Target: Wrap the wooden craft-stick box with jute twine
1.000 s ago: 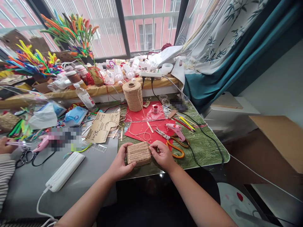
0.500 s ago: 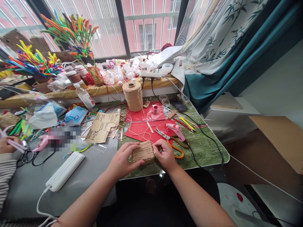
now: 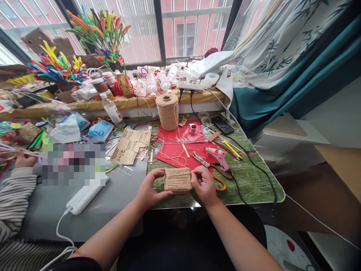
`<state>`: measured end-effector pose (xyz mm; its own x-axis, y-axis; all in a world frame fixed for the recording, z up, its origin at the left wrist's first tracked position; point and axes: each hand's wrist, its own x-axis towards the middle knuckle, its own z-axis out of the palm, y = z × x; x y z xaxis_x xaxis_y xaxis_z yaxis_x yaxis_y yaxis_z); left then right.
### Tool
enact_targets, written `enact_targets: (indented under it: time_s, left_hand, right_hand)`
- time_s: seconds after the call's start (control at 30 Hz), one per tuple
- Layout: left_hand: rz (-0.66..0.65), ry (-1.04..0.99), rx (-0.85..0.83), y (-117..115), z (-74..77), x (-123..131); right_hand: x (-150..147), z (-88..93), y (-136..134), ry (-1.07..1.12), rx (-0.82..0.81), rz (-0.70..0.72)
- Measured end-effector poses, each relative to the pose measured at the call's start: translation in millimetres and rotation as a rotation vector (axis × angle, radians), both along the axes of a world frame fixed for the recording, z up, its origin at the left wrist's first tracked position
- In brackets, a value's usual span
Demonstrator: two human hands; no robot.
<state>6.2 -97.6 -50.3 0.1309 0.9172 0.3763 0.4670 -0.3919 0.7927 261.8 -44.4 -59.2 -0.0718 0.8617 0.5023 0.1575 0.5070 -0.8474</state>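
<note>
A small box-shaped block wrapped in rows of jute twine (image 3: pixel 177 180) is held just above the table's front edge. My left hand (image 3: pixel 150 190) grips its left side, thumb along the bottom front and fingers behind. At the right end, my right hand (image 3: pixel 204 184) is closed in a pinch, apparently on the twine at the block's edge; the fingertips partly hide it. Beyond the hands stands a large spool of jute twine (image 3: pixel 167 113), with loose strands trailing over the red sheets (image 3: pixel 172 154). Scissors with orange handles (image 3: pixel 221 183) lie right beside my right hand.
A pink glue gun (image 3: pixel 218 158) lies behind the scissors. Brown sandpaper sheets (image 3: pixel 131 146) and a white power strip (image 3: pixel 87 195) are to the left. A phone (image 3: pixel 222 125) and black cables lie at the right. Another person's hand (image 3: pixel 25 159) works at far left.
The view has shifted, so most things appear further right. The wrapped block has turned more level and square to me, still between both hands. The other person's hand has moved.
</note>
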Motion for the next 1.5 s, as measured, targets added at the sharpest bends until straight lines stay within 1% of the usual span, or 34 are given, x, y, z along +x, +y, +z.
enact_targets:
  time_s: [0.07, 0.17, 0.3, 0.43, 0.5, 0.6, 0.7, 0.77, 0.83, 0.9, 1.1, 1.23, 1.33, 1.5]
  left_hand:
    - [-0.003, -0.011, 0.003, -0.3, -2.1, -0.7]
    - [-0.001, 0.047, 0.055, -0.4, 0.6, 0.1]
    - [0.003, 0.114, 0.086, -0.8, 7.5, 2.9]
    - [0.002, 0.152, 0.062, -0.2, 15.2, 6.7]
    - [-0.005, 0.214, 0.003, 0.5, 24.6, 9.9]
    - [-0.009, 0.393, -0.066, 3.7, 47.8, 19.2]
    - [-0.032, 0.530, -0.009, 12.2, 70.5, 34.0]
    - [-0.086, 0.579, 0.021, 19.9, 77.6, 43.9]
    - [-0.144, 0.603, 0.014, 26.5, 77.1, 50.6]
    - [-0.158, 0.590, 0.009, 29.5, 71.8, 52.4]
    - [-0.020, 0.472, 0.039, 19.4, 56.4, 41.5]
    - [0.012, 0.424, 0.067, 13.4, 49.5, 39.0]
    - [0.010, 0.417, 0.071, 13.1, 47.6, 40.4]
    - [0.029, 0.425, 0.042, 14.4, 50.6, 42.3]
  right_hand:
    - [-0.1, -0.8, -1.7, -0.005, 0.025, 0.004]
    - [-0.4, -1.9, -3.6, -0.011, 0.047, 0.010]
    - [-1.2, -2.7, -2.7, -0.024, 0.010, 0.008]
    - [-1.8, -4.1, 0.2, -0.013, -0.047, 0.042]
    - [-2.3, -5.6, 1.1, 0.011, -0.073, 0.051]
    - [-3.5, -6.8, 1.6, 0.053, -0.088, 0.072]
    - [-4.0, -5.5, 1.8, 0.048, -0.066, 0.120]
    - [-3.1, -3.5, 2.1, 0.015, -0.045, 0.137]
    - [-1.1, -1.1, 2.4, -0.017, -0.023, 0.135]
    - [1.0, 1.5, 2.8, -0.028, -0.001, 0.131]
    - [4.4, 6.2, 3.9, 0.012, 0.070, 0.088]
    - [6.4, 5.3, 1.8, -0.010, 0.097, 0.087]
    - [8.5, 4.3, -2.5, -0.031, 0.140, 0.058]
    - [10.3, 1.9, -9.0, -0.048, 0.247, 0.018]
